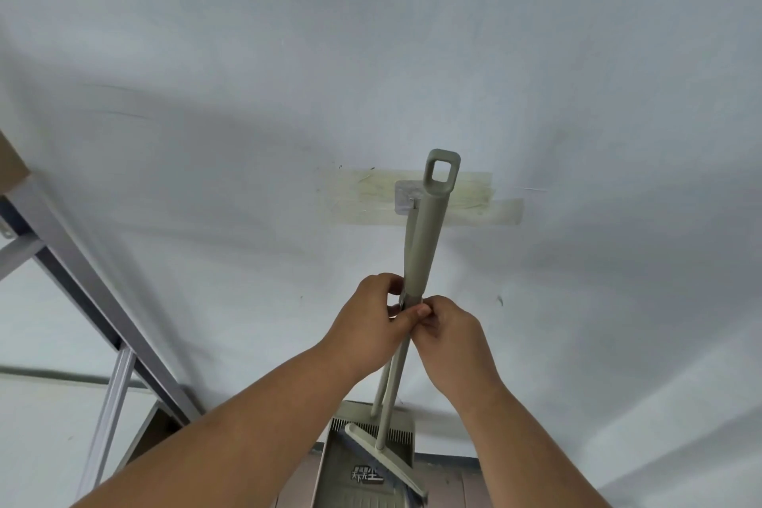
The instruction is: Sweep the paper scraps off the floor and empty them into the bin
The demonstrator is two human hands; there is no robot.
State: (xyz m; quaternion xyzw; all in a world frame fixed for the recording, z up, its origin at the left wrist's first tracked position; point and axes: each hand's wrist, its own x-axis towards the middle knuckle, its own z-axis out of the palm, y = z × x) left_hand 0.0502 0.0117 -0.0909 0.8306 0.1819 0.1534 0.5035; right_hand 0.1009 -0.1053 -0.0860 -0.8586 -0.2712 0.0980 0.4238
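At the left edge a grey metal frame (78,285) slants down the pale wall (206,95), leaving open wall between it and the hands. The left hand (371,322) and right hand (453,338) meet mid-wall, fingers curled round the two grey-green handles (422,243), whose looped top lies against a taped hook plate (406,194). Below, the broom (383,452) rests in the dustpan (354,478) standing on the floor (453,483) against the wall's bottom edge.
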